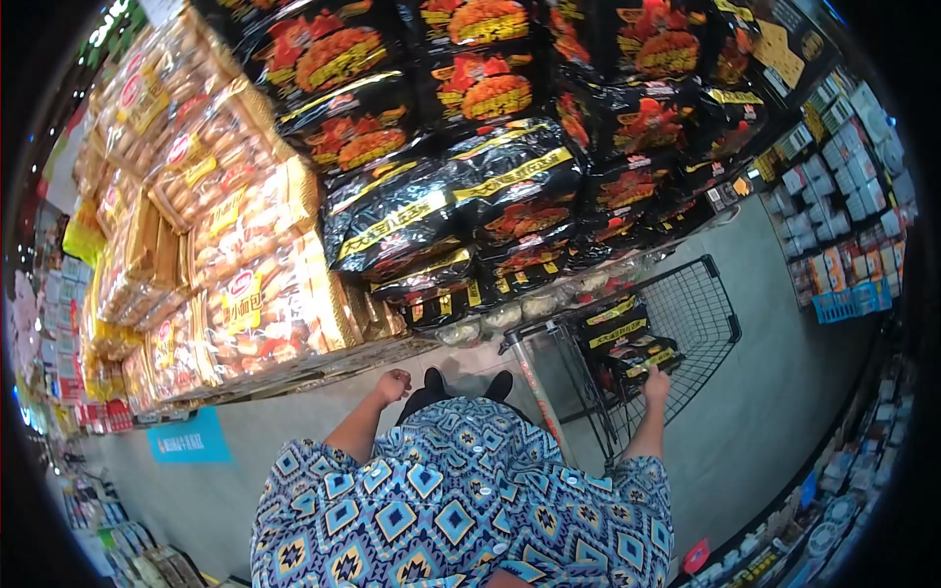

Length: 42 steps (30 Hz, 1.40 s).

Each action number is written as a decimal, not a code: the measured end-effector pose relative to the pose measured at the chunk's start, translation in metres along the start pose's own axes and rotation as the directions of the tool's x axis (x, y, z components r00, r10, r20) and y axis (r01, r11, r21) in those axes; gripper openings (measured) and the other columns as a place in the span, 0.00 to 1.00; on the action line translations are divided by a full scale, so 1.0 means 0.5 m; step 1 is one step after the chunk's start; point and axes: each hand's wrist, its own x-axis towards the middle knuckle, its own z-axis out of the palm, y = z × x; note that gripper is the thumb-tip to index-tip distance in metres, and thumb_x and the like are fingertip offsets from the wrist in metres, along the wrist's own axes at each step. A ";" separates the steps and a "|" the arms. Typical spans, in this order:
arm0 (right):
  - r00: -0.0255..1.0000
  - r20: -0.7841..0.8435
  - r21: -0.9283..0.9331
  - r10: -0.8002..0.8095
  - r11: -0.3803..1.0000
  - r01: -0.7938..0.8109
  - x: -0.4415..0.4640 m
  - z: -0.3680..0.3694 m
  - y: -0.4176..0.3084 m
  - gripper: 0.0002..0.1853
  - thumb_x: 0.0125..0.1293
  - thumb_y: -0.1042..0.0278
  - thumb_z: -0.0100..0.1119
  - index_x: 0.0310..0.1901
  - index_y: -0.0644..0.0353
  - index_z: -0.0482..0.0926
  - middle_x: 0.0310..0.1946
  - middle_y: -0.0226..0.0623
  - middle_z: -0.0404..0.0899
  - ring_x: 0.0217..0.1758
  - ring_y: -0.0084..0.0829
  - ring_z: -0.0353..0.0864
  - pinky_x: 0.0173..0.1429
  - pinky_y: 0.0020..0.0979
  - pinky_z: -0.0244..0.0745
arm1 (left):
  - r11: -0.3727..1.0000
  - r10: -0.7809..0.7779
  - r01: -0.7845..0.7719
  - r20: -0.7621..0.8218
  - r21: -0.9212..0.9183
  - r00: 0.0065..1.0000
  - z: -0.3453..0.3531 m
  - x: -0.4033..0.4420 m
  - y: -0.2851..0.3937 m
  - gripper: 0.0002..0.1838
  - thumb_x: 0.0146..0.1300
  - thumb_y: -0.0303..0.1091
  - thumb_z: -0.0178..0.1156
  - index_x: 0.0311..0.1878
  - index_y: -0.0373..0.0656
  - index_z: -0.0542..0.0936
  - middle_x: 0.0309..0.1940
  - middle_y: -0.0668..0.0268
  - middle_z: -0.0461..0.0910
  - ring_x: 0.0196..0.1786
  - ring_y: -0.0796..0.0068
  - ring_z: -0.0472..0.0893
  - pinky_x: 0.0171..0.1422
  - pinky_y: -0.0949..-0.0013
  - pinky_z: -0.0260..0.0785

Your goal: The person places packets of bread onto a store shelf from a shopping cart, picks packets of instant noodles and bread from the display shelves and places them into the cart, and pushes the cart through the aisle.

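My right hand [657,383] reaches into a black wire shopping cart [708,312] on my right, its fingers closed on the edge of a black food package [642,355] with a yellow band. Another black package [615,318] of the same look lies beside it in the cart. My left hand [394,385] hangs in front of me with curled fingers and no visible thing in it. Ahead is a tall stack of matching black packages [387,218] with red and orange food pictures. The left hand is apart from the stack.
Large clear packs of small bread rolls [265,294] with gold edges are piled at the left. Grey floor [774,392] lies around the cart. Shelves of goods [833,186] and a blue basket [851,302] stand at the right. A blue sign [191,441] is at the lower left.
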 end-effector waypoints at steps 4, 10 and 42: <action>0.992 -0.037 0.176 -0.125 0.976 0.129 -0.079 -0.099 -0.090 0.19 0.66 0.58 0.54 0.29 0.69 0.73 0.19 0.40 0.74 0.13 0.29 0.73 0.15 0.29 0.69 | 0.998 0.004 -0.005 0.014 0.060 1.000 -0.026 0.008 -0.002 0.17 0.64 0.41 0.52 0.51 0.40 0.75 0.35 0.59 0.82 0.30 0.70 0.81 0.27 0.70 0.70; 0.924 -0.074 0.310 -0.375 0.872 0.379 -0.342 -0.220 -0.389 0.14 0.69 0.59 0.54 0.32 0.61 0.78 0.22 0.28 0.77 0.17 0.16 0.72 0.20 0.20 0.69 | 0.998 0.022 -0.027 0.065 0.064 0.998 -0.023 0.062 -0.007 0.15 0.62 0.39 0.54 0.48 0.41 0.77 0.30 0.61 0.82 0.26 0.71 0.80 0.25 0.70 0.70; 0.603 0.214 0.459 -0.768 0.624 0.632 -0.655 0.265 -1.215 0.18 0.68 0.55 0.50 0.32 0.65 0.76 0.26 0.36 0.79 0.26 0.23 0.78 0.30 0.25 0.71 | 0.927 0.085 -0.045 0.092 -0.373 0.992 -0.198 0.086 -0.367 0.10 0.65 0.33 0.48 0.43 0.38 0.74 0.26 0.57 0.77 0.18 0.71 0.74 0.17 0.70 0.65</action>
